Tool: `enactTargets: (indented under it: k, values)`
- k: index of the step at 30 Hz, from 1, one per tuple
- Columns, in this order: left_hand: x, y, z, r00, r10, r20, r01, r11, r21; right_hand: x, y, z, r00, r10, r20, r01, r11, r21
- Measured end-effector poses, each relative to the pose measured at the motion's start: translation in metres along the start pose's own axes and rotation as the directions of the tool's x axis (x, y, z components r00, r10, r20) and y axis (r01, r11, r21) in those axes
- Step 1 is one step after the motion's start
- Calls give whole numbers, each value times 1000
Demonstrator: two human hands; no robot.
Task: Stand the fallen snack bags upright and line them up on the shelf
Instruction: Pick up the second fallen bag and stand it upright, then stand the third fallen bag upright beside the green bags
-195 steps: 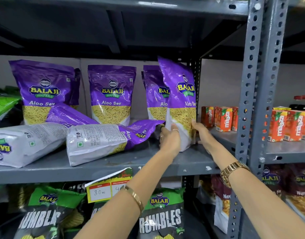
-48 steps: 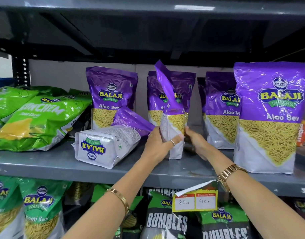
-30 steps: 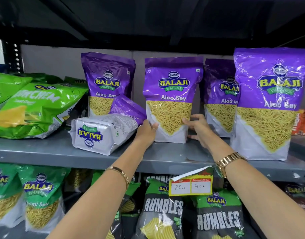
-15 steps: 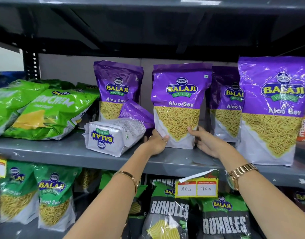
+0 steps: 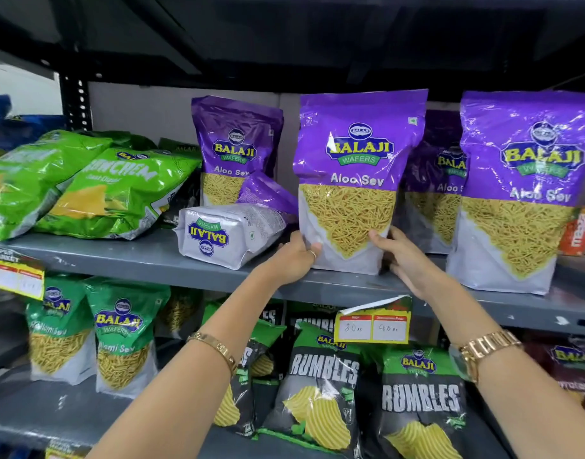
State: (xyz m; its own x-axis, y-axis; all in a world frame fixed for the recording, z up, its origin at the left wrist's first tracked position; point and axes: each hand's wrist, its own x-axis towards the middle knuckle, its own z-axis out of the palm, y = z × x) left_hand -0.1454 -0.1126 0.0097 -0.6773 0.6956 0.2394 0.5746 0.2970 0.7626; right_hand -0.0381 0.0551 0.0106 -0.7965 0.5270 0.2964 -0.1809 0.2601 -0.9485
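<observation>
Head view is showing the grey shelf (image 5: 125, 260) carrying an upright purple Aloo Sev bag (image 5: 354, 180), with the left hand (image 5: 292, 260) and right hand (image 5: 407, 260) clasping its lower corners, fingers wrapping the base. Just left of the left hand, one fallen bag (image 5: 228, 233) is lying long axis front to back, bottom facing outward, its purple top partly hiding behind the held bag.

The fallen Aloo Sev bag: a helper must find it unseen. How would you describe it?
Look at the grey middle shelf. Just left of the upright purple bag held by both hands lies the fallen Aloo Sev bag. It alone lies on its side, white base and upside-down logo facing out.
</observation>
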Motion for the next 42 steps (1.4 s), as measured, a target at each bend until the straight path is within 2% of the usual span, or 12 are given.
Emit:
enactTargets:
  k: [5,6,8,10,11,16,20,23,27,31,37,42]
  values:
    - [-7,5,0,988,75,-134,-94,986,-139,-7,1,6,958,-171,-228,161,985,-63]
    - [-9,7,0,979,95,-181,-127,976,-175,-12,-1,10,901,-268,-341,235,962,-137]
    - [-14,9,-1,943,122,-311,-183,967,-176,-22,-7,18,676,-540,-502,393,840,-375]
    - [-14,13,-9,881,168,-443,-252,958,-138,-29,-22,33,465,-753,-466,525,658,-539]
    - [-14,15,-16,853,184,-488,-279,952,-129,-30,-30,42,429,-797,-425,571,604,-557]
    - [-18,18,-62,796,200,-571,-237,972,10,-24,-57,99,651,-705,-282,577,701,-420]
    - [-23,8,-96,792,214,-572,-151,976,156,-11,-57,145,848,-491,-199,378,824,-422]
    - [-20,-5,-121,821,117,-559,-28,986,166,1,-53,168,940,-259,-224,167,919,-358]
    - [-15,-31,-144,920,-138,-366,162,986,36,9,-47,189,963,163,-216,-178,983,-51]
    - [-8,-62,-164,949,-315,1,304,913,-274,11,-49,195,943,321,-87,-319,947,45]
    - [5,-88,-186,965,-178,191,242,882,-403,21,-41,201,937,262,-232,-236,962,136]
    - [8,-91,-193,999,-21,47,42,855,-517,23,-54,205,966,38,-256,-7,993,121]
